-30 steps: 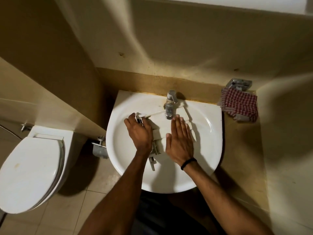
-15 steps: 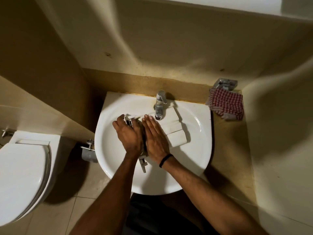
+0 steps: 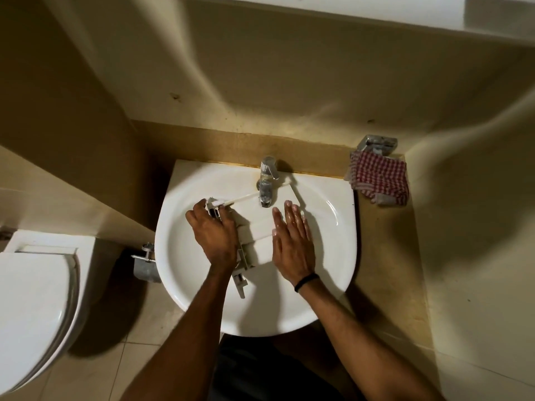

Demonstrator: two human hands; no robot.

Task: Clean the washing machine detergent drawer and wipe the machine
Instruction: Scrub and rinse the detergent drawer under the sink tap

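The white detergent drawer (image 3: 257,227) lies in the white washbasin (image 3: 333,250) under the chrome tap (image 3: 267,180), underside up as far as I can tell. My left hand (image 3: 215,233) grips the drawer's left end, fingers curled over its edge. My right hand (image 3: 292,241) lies flat on the drawer's right part with wet, straight fingers pointing toward the tap. A grey plastic part of the drawer (image 3: 240,282) sticks out toward me below my left wrist.
A red-and-white checked cloth (image 3: 379,180) hangs from a chrome holder (image 3: 376,143) on the wall to the right of the basin. A white toilet (image 3: 31,308) stands at the left. A metal valve (image 3: 146,260) sits under the basin's left side.
My right hand has slid from beside my left hand to the right across the drawer. My left hand keeps its grip on the drawer's end.
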